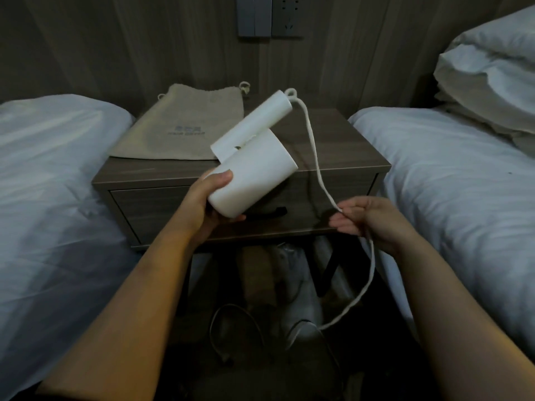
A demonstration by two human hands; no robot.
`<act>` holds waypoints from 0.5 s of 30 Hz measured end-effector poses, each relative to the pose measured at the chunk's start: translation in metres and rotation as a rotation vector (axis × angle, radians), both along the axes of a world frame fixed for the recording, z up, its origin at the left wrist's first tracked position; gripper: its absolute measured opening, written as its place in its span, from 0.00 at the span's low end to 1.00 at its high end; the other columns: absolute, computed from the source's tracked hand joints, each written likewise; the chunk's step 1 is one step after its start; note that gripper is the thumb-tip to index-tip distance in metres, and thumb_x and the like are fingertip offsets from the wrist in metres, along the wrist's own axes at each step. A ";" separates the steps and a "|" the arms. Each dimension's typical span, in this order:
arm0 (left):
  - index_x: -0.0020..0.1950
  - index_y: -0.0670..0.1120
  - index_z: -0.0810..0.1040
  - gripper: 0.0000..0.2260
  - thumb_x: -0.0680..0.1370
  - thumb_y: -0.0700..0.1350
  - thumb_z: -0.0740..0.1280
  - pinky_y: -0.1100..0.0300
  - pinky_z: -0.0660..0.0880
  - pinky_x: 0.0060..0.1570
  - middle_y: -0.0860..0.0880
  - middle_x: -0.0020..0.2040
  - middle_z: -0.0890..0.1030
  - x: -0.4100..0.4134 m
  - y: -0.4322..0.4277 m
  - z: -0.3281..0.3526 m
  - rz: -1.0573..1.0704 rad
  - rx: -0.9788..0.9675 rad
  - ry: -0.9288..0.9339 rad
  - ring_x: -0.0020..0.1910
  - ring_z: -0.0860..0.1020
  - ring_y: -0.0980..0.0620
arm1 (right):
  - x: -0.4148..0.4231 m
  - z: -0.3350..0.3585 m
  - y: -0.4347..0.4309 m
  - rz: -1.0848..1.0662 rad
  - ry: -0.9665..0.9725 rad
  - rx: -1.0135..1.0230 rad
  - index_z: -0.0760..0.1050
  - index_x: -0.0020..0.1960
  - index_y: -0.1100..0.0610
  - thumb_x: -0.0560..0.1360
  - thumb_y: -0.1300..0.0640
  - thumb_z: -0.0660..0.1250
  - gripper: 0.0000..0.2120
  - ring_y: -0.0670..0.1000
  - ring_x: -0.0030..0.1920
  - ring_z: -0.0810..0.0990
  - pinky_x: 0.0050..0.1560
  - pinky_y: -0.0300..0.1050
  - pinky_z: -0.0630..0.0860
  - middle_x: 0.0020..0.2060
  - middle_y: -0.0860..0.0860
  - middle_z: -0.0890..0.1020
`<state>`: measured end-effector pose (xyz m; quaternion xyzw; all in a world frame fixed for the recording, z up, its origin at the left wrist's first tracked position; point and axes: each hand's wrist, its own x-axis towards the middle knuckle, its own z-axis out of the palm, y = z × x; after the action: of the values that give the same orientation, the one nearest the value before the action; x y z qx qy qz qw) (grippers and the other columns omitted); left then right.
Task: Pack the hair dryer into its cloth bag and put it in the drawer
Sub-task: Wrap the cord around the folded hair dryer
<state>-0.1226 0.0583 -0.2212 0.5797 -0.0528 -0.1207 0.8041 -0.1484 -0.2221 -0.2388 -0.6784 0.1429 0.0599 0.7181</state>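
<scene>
The hair dryer (254, 178) is plain white, with a short, thick cylindrical barrel and a slimmer cylindrical handle hinged against it that points up and away from the person. A white cord (311, 146) leaves the far end of the handle in a small loop. It drops to the right, crosses the right hand (373, 221) and hangs on down toward the floor.

The dryer is held in the air in front of the nightstand (333, 146), above the drawer (162, 209). The left hand (202, 204) grips the near end of the barrel, with the thumb on top and the fingers curled beneath. The rest of the barrel and the handle jut out beyond that hand. The right hand is well apart from the dryer, lower and to the right. Its fingers are loosely curled around the cord, which runs between thumb and fingertips.

The cloth bag (179, 128) is beige with a drawstring and lies flat on the back left of the nightstand top, behind the dryer. The drawer is closed and has a dark handle on its front.

White-sheeted beds stand on either side, with pillows (492, 76) stacked on the right one. Shoes (298, 285) sit on the floor under the nightstand.
</scene>
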 end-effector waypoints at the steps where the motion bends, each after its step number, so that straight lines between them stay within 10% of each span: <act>1: 0.56 0.50 0.73 0.18 0.68 0.51 0.64 0.56 0.79 0.33 0.45 0.53 0.78 0.000 0.001 0.000 -0.001 -0.010 0.007 0.47 0.80 0.46 | -0.003 0.003 -0.001 0.036 0.071 0.051 0.74 0.45 0.62 0.80 0.65 0.54 0.11 0.47 0.24 0.81 0.25 0.36 0.78 0.24 0.54 0.82; 5: 0.56 0.52 0.74 0.23 0.62 0.52 0.71 0.54 0.79 0.35 0.45 0.55 0.77 0.001 -0.002 0.003 -0.054 0.134 -0.023 0.50 0.79 0.45 | -0.006 0.007 0.004 0.087 0.104 -0.225 0.74 0.54 0.65 0.80 0.62 0.53 0.13 0.51 0.34 0.80 0.40 0.37 0.79 0.35 0.58 0.81; 9: 0.49 0.52 0.76 0.18 0.61 0.48 0.72 0.51 0.79 0.37 0.45 0.49 0.79 0.000 -0.014 0.002 -0.055 0.290 -0.057 0.46 0.79 0.45 | -0.004 0.015 0.010 0.114 -0.190 0.096 0.74 0.62 0.60 0.73 0.62 0.65 0.17 0.52 0.55 0.81 0.57 0.43 0.75 0.53 0.56 0.83; 15: 0.47 0.50 0.77 0.24 0.53 0.53 0.72 0.55 0.78 0.30 0.47 0.45 0.79 -0.007 -0.024 -0.001 -0.162 0.290 -0.026 0.42 0.79 0.48 | -0.004 0.011 0.025 -0.077 -0.394 -0.418 0.75 0.49 0.58 0.78 0.65 0.56 0.09 0.37 0.29 0.78 0.37 0.34 0.72 0.33 0.53 0.76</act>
<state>-0.1299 0.0343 -0.2219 0.6850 -0.0920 -0.1839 0.6989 -0.1519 -0.1972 -0.2278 -0.8044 0.0356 -0.1313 0.5783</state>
